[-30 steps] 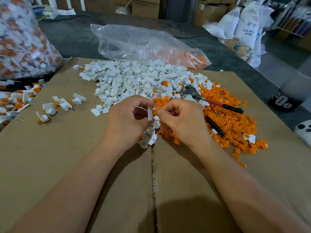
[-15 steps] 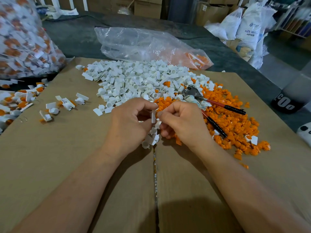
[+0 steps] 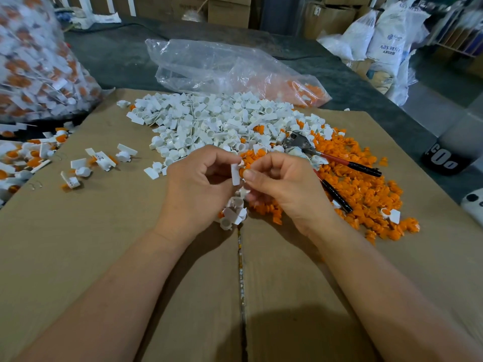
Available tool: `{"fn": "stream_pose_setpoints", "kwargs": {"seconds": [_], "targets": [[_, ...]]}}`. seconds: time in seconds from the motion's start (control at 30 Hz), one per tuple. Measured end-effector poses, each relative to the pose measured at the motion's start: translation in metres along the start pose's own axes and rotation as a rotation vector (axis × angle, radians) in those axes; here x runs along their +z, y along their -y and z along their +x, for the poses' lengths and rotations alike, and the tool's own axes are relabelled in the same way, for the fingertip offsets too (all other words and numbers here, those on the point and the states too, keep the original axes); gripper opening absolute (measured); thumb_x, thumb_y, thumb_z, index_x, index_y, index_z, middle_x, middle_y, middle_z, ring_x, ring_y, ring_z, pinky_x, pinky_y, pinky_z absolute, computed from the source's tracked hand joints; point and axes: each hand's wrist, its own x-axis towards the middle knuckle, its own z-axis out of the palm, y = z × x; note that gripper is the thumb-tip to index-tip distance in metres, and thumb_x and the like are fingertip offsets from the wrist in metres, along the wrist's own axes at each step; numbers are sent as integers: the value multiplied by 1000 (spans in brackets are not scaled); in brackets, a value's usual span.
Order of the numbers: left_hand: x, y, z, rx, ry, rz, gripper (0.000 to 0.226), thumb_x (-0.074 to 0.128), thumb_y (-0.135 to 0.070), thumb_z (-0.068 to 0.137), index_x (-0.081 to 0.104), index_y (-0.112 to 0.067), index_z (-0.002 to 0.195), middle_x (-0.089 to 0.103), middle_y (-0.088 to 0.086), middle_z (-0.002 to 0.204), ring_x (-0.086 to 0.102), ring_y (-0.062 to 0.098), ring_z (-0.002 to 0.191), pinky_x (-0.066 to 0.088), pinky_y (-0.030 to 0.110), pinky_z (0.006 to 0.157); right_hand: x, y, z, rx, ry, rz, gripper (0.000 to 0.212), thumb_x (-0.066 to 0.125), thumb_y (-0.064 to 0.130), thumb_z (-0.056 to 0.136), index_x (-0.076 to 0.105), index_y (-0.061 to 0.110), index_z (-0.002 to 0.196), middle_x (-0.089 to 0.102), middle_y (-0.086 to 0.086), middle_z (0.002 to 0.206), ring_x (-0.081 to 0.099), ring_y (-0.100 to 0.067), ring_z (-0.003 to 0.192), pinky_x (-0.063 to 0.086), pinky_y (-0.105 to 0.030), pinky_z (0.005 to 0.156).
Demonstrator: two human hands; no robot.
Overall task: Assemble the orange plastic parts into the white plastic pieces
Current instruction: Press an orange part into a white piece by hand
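**Observer:** What is at the centre?

**Operator:** I see the left hand [image 3: 198, 189] pinching a small white plastic piece with a flat rectangular tab [image 3: 235, 176]. It is held upright above the brown cardboard sheet [image 3: 104, 244] that covers the dark bench [image 3: 117, 58].

**Observer:** And the right hand?

**Operator:** The right hand [image 3: 285, 186] pinches a small round orange plastic part [image 3: 242, 171] between thumb and forefinger, against the white piece's right side. The fingers [image 3: 222, 158] of both hands are curled and clamped on their parts. I cannot tell how deep the orange part sits.

**Observer:** And the stock?

**Operator:** Beyond the hands I see a heap of loose white plastic pieces [image 3: 217, 124], each a short cup with a flat tab. A spread of loose orange plastic parts [image 3: 366, 189] touches the heap on its right. Red-and-black-handled metal pliers [image 3: 339, 160] lie on the orange spread. Well apart to the left lie scattered white pieces with orange showing [image 3: 102, 160]. A clear plastic bag [image 3: 222, 66] lies behind the heap.
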Motion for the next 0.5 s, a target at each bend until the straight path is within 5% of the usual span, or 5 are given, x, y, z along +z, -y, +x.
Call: {"fn": "stream_pose_setpoints", "kwargs": {"seconds": [0.13, 0.5], "targets": [[-1, 0, 0, -7, 0, -58, 36, 77, 0, 69, 62, -32, 75, 68, -20, 68, 67, 1, 69, 55, 18, 65, 0, 2, 0, -106, -8, -15, 18, 67, 6, 77, 67, 19, 90, 70, 3, 82, 66, -11, 71, 56, -24, 63], [-2, -5, 1, 17, -5, -42, 36, 80, -9, 65, 64, -39, 76, 67, -25, 69, 61, -5, 59, 49, 11, 55, -3, 0, 1, -28, 68, 251, 24, 68, 13, 62, 68, 17, 85, 72, 1, 73, 68, -12, 68, 56, -24, 61]]}}
